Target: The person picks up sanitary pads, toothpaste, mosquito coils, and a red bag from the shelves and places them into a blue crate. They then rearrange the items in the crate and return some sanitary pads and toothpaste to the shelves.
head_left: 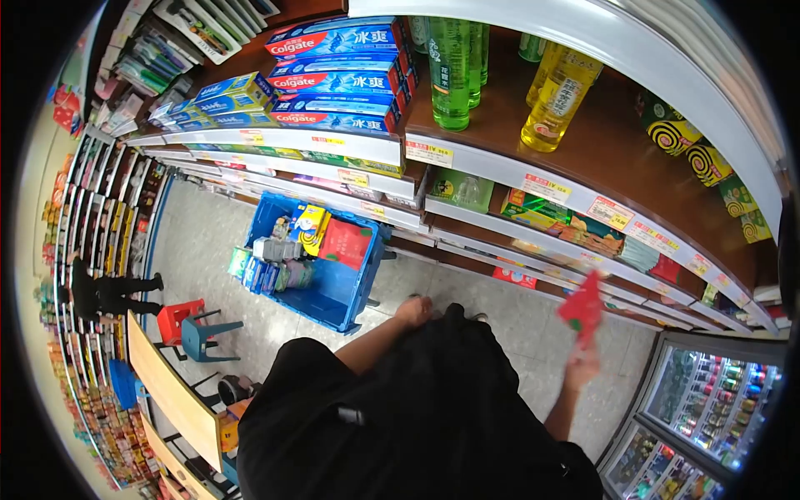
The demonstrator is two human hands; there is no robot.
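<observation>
My right hand (583, 367) grips the lower end of a red packet (581, 306), which is raised in front of the lower shelves at the right and slightly blurred. Near my body, my left hand (414, 311) is bent inward with its fingers curled; whether it holds anything is too small to tell. Left of it stands a blue crate (337, 298) holding a flat red pack (345, 243), a yellow pack (312, 227) and several small packages. The crate's right part shows its bare blue floor.
Shelves with Colgate boxes (333, 81), green bottles (450, 79) and yellow bottles (558, 100) run along the top. A red stool (177, 321) and a teal stool (197, 337) stand left, near a person in dark clothes (92, 292). A glass-door fridge (696, 408) is lower right.
</observation>
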